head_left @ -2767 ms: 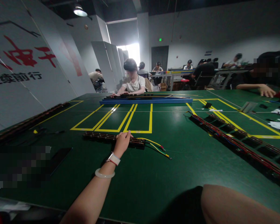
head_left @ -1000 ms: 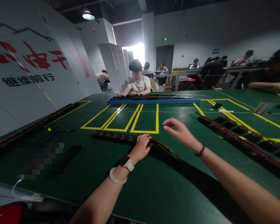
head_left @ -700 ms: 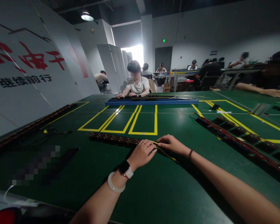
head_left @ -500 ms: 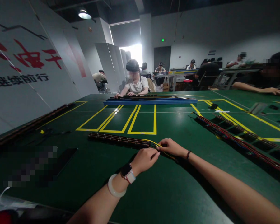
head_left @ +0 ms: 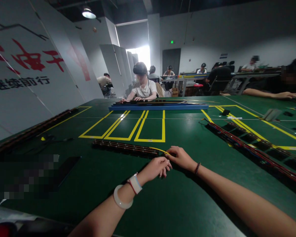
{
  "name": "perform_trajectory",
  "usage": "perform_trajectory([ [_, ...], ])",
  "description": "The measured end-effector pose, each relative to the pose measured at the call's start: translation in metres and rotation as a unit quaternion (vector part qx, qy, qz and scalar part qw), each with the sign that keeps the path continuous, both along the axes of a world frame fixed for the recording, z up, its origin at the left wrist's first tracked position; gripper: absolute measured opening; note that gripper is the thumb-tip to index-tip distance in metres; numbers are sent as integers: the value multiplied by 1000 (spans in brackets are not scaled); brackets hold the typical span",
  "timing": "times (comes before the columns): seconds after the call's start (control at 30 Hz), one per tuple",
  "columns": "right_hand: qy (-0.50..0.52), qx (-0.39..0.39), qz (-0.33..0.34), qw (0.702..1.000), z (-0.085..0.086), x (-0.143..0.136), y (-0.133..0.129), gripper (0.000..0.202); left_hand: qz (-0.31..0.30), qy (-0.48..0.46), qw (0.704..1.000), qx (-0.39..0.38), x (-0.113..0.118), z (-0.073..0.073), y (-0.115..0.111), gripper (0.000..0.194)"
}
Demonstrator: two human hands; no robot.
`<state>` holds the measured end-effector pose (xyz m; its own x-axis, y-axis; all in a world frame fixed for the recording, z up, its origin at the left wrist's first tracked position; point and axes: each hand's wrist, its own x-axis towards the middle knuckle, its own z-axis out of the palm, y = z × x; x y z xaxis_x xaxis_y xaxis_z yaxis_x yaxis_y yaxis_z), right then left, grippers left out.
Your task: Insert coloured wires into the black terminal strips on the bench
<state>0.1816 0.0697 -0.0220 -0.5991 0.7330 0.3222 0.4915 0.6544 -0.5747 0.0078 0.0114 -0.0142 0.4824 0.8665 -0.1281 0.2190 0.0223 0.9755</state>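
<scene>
A long dark strip (head_left: 123, 148) with rows of small bright points lies on the green table. A yellow wire (head_left: 159, 149) runs along its right end. My right hand (head_left: 182, 157) is closed at that end, fingertips pinching the yellow wire. Just in front and to the left is my left hand (head_left: 156, 168), its wrist turned and its fingers bent together near my right fingertips. What the left fingers hold, if anything, is hidden. The wire's far end also cannot be seen behind the hands.
Red-wired dark strips (head_left: 249, 149) lie to the right, another long strip (head_left: 34, 130) along the left edge. A black flat object (head_left: 68, 168) is near left. Beyond the yellow tape outlines (head_left: 150, 141), a blue rail (head_left: 158, 107) lies before a seated co-worker (head_left: 144, 85).
My left wrist has rolled, turning the watch face out of view, and its fingers now point down and right. The wire's tail beneath my right hand no longer shows. The right hand stays nearly still.
</scene>
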Motion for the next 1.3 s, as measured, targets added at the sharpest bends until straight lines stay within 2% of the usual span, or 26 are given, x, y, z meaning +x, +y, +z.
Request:
perform_trajectory([
  [0.07,-8,25,0,1000,1,-1,-2,28,-2,-110,985,-135,-1,-4,3,33],
  [0.13,-20,47,5,999,1,-1,-4,29,4,-193,959,-207,-2,-5,5,30],
  [0.23,-41,70,21,996,1,-1,-5,30,-6,-254,935,-247,-4,-3,6,27],
  [0.37,-72,75,63,993,3,-2,-6,30,-27,-280,919,-276,-3,-3,7,27],
  [0.5,-55,55,74,994,7,-3,-5,32,12,-276,920,-276,-1,-6,6,22],
  [0.6,-8,37,27,999,7,-5,-1,28,46,-270,922,-273,-1,-7,5,18],
  [0.7,17,34,-28,999,5,-7,6,23,54,-256,924,-278,-1,-6,5,20],
  [0.93,-62,102,-88,989,-4,-8,22,16,53,-221,934,-277,-1,-2,3,26],
  [1.1,-137,163,-80,974,-8,-8,24,20,54,-141,967,-207,1,-4,0,27],
  [1.3,-169,189,-65,965,-9,-6,23,22,80,50,992,-83,-6,3,6,31],
])
